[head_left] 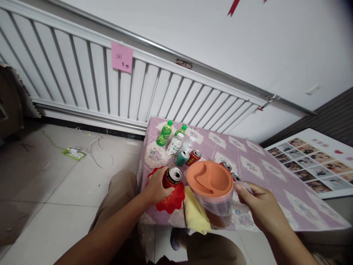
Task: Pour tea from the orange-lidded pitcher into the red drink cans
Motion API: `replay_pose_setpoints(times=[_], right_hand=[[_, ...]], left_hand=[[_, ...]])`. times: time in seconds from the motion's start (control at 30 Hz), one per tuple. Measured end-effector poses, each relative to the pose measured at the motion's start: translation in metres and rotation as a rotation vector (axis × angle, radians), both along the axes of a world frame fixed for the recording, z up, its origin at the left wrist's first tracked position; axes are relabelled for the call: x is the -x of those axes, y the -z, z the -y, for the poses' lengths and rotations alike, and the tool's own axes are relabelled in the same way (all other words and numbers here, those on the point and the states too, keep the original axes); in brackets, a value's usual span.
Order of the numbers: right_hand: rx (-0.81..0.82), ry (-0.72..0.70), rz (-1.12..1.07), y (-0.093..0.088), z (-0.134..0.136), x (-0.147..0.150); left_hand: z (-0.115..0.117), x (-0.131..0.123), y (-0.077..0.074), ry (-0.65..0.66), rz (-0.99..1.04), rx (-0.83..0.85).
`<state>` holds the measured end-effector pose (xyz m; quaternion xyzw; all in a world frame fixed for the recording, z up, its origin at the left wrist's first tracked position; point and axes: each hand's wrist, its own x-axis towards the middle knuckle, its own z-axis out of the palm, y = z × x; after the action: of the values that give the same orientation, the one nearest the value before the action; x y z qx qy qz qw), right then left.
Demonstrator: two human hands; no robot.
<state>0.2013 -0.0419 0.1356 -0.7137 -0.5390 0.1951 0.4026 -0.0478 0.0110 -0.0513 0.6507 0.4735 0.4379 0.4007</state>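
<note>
My left hand (156, 187) is wrapped round a dark red drink can (173, 176) with an opened top. The can is over a red scalloped mat (171, 200) near the table's left front corner. In my right hand (256, 200) is the handle of a transparent pitcher (216, 209). An orange lid (210, 179) covers the pitcher, and brown liquid shows low inside it. A folded yellow cloth (195, 213) lies between mat and pitcher, hanging over the table edge. Whether the pitcher touches the table I cannot tell.
Behind the can stand green-capped bottles (164, 133), a white bottle (175, 144), a teal can (182, 158) and a red can (193, 157). More cans (226, 166) are partly hidden behind the pitcher. A radiator (165, 94) lines the wall; a power strip (74, 153) lies on the floor.
</note>
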Motion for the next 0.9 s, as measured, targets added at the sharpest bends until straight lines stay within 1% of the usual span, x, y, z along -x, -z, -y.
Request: replay_pose_setpoints(times=[0.17, 0.4, 0.7, 0.9], right_hand=[[0.014, -0.021, 0.038, 0.006, -0.003, -0.006], [0.067, -0.055, 0.061, 0.016, -0.007, -0.020], [0.124, -0.060, 0.152, 0.010, -0.011, -0.008], [0.131, -0.058, 0.177, 0.010, -0.015, -0.004]], left_hand=[[0.000, 0.002, -0.002, 0.001, -0.017, 0.027], [-0.001, 0.001, 0.003, -0.004, -0.037, 0.024], [-0.002, 0.002, 0.011, -0.005, -0.035, 0.023], [-0.002, 0.001, 0.011, -0.006, -0.054, 0.010]])
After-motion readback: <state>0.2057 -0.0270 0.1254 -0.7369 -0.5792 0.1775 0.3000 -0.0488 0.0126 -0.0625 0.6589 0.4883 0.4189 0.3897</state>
